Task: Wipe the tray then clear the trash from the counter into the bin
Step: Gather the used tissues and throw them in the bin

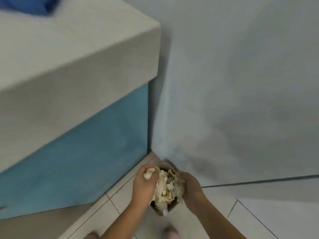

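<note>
A small brown bin (170,208) stands on the tiled floor in the corner beside the counter. Crumpled white and yellowish trash (164,187) is heaped over its mouth. My left hand (144,183) is over the bin's left side and grips a wad of crumpled paper. My right hand (190,187) is at the bin's right side, fingers curled round the edge of the trash pile. The tray is not in view.
The grey counter (69,57) with a blue front panel fills the left, a blue cloth (31,4) lying at its far edge. A pale wall rises on the right. My feet (170,232) show on the white floor tiles below the bin.
</note>
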Demonstrator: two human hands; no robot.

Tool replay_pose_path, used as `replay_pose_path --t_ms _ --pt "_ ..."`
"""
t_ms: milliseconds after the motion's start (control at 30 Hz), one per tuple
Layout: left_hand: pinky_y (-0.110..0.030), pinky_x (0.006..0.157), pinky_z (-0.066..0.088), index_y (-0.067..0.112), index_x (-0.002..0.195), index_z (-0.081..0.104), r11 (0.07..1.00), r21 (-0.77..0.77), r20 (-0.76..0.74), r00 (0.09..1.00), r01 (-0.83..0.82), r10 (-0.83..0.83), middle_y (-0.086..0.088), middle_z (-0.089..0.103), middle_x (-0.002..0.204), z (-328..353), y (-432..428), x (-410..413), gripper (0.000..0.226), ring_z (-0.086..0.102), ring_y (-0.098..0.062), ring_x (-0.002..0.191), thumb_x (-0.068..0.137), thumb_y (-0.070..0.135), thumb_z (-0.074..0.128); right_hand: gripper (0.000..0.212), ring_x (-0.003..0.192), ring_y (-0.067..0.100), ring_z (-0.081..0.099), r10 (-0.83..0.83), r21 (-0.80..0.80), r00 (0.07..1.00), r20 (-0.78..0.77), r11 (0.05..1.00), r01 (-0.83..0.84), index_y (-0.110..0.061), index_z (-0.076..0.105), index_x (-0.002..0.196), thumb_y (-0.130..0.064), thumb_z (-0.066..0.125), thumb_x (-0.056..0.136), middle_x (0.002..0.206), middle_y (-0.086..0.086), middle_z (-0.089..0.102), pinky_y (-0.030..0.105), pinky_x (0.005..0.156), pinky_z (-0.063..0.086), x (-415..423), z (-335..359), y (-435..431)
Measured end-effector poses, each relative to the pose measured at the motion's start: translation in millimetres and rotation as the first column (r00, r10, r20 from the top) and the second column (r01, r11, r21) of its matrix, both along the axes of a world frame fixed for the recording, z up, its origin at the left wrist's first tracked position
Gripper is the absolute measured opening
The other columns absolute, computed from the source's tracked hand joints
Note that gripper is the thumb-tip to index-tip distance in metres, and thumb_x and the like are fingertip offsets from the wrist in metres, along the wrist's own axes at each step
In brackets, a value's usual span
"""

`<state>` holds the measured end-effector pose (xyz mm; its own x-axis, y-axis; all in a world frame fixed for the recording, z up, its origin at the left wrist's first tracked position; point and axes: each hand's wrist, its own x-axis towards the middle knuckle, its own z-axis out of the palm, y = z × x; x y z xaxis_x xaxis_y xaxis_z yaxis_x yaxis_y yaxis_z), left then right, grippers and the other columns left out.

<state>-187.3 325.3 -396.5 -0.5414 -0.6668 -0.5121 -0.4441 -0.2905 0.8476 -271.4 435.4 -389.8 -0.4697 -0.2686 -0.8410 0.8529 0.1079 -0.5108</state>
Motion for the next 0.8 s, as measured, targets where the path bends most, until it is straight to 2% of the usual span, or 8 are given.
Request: replay_pose_path --t_ms 133,267,333,433,533,633,733,800 --pt "-0.033 0.082 0.050 0.029 0.093 0.062 0.974 -0.226 0.139 0.990 0.034 -0.002 0.007 0.066 0.091 -136 21 -16 0.010 0.061 -0.020 0.095 0.083 0.029 0.062 0.024 0.093 0.023 0.058 0.321 0.268 0.944 -0.077 0.919 -0.290 -0.017 0.062 0.104 -0.014 0.043 0.090 0.102 0.006 0.064 0.035 0.084 0.049 -20 -130 12" --pt "-0.030 0.084 0.036 0.030 0.100 0.061 0.767 -0.581 0.285 0.951 0.273 -0.122 0.013 0.060 0.101 -220 43 -26 0.026 0.047 -0.013 0.097 0.084 0.047 0.050 0.046 0.123 0.018 0.046 0.791 0.598 0.539 -0.289 0.589 -0.544 -0.029 0.047 0.123 -0.011 0.051 0.081 0.127 -0.007 0.048 0.033 0.105 0.039 -23 -225 30" --pt "-0.031 0.083 0.036 0.028 0.107 0.055 0.616 -0.656 0.378 0.896 0.436 -0.232 0.008 0.054 0.108 -247 52 -24 0.037 0.044 -0.015 0.099 0.085 0.055 0.043 0.049 0.132 0.015 0.036 0.910 0.707 0.242 -0.337 0.414 -0.573 -0.027 0.037 0.137 -0.018 0.047 0.089 0.138 -0.009 0.039 0.028 0.113 0.027 -24 -248 36" --pt "-0.037 0.088 0.033 0.019 0.118 0.051 0.368 -0.605 0.572 0.707 0.706 -0.416 -0.005 0.051 0.117 -276 61 -14 0.053 0.050 -0.024 0.101 0.083 0.058 0.043 0.054 0.128 0.019 0.043 0.964 0.842 -0.052 -0.260 0.200 -0.501 -0.021 0.033 0.144 -0.019 0.051 0.092 0.142 0.001 0.040 0.029 0.108 0.034 -29 -271 42" --pt "-0.040 0.096 0.030 0.014 0.130 0.051 0.251 -0.581 0.631 0.623 0.774 -0.462 -0.009 0.054 0.127 -281 66 0 0.061 0.055 -0.027 0.106 0.084 0.054 0.044 0.065 0.090 0.016 0.067 0.940 0.913 -0.233 -0.247 0.146 -0.381 -0.021 0.062 0.117 -0.027 0.086 0.057 0.106 0.002 0.065 0.024 0.077 0.056 -27 -281 48" --pt "-0.044 0.098 0.033 0.013 0.133 0.054 0.220 -0.553 0.680 0.588 0.803 -0.438 -0.009 0.051 0.138 -277 68 16 0.064 0.048 -0.028 0.111 0.074 0.037 0.052 0.055 0.075 0.010 0.066 0.921 0.914 -0.332 -0.206 0.060 -0.400 -0.027 0.070 0.099 -0.033 0.089 0.048 0.092 -0.002 0.066 0.017 0.060 0.053 -27 -270 52" --pt "-0.035 0.071 0.056 0.014 0.118 0.067 0.206 -0.430 0.724 0.472 0.879 -0.503 -0.008 0.051 0.135 -283 66 26 0.075 0.046 -0.025 0.093 0.044 0.019 0.074 0.038 0.117 0.023 0.053 0.927 0.830 -0.349 -0.137 -0.086 -0.552 -0.017 0.050 0.131 -0.017 0.049 0.093 0.135 0.007 0.044 0.028 0.094 0.046 -30 -279 55" --pt "-0.023 0.055 0.056 0.017 0.107 0.073 0.224 -0.376 0.735 0.436 0.899 -0.520 -0.005 0.045 0.134 -289 60 25 0.080 0.047 -0.022 0.088 0.028 0.013 0.084 0.038 0.121 0.024 0.050 0.932 0.795 -0.358 -0.059 -0.173 -0.581 -0.015 0.042 0.136 -0.015 0.032 0.100 0.140 0.006 0.041 0.032 0.099 0.042 -31 -283 51"
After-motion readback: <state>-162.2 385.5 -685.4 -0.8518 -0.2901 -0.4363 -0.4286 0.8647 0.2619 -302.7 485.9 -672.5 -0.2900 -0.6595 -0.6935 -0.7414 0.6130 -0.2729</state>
